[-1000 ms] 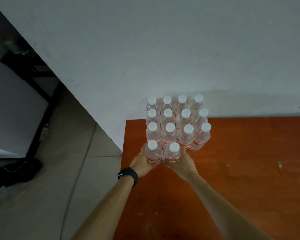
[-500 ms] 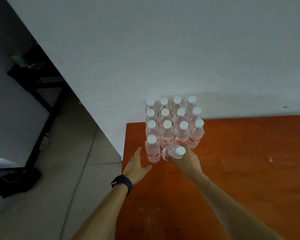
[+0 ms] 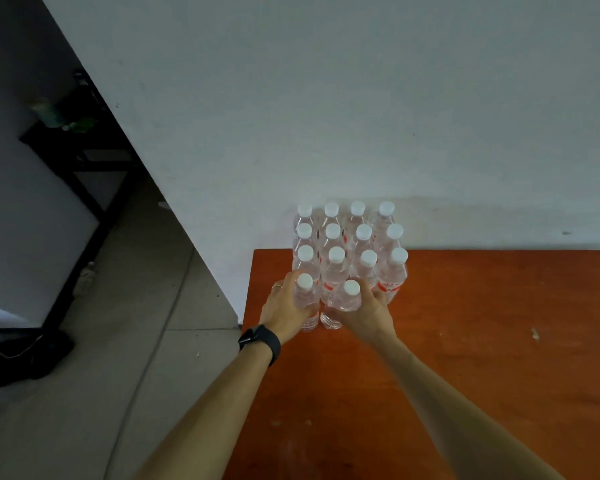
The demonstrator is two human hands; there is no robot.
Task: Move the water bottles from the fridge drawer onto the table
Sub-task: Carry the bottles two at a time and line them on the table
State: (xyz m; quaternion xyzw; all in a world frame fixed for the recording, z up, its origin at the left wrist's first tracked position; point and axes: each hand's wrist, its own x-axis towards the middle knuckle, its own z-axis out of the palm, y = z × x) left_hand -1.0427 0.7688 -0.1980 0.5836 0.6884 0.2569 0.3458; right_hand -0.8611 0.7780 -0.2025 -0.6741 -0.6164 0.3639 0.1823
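Observation:
Several clear water bottles (image 3: 333, 268) with white caps and red labels stand in tight rows at the far left corner of the orange-brown table (image 3: 482, 341), against the white wall. Two more bottles form a front row. My left hand (image 3: 284, 311) wraps the front left bottle (image 3: 306, 299), which stands upright. My right hand (image 3: 368, 313) grips the front right bottle (image 3: 343, 303), which leans a little to the right. The fridge drawer is out of view.
The table's left edge (image 3: 248, 306) drops to a grey tiled floor. A black metal rack (image 3: 84, 168) stands at the far left, with a dark bundle (image 3: 21, 355) on the floor. A small scrap (image 3: 535, 333) lies on the table at right.
My left hand, open and apart half a second ago, has closed on the front left bottle. The right bottle, tipped over sideways before, now stands nearly upright in my right hand.

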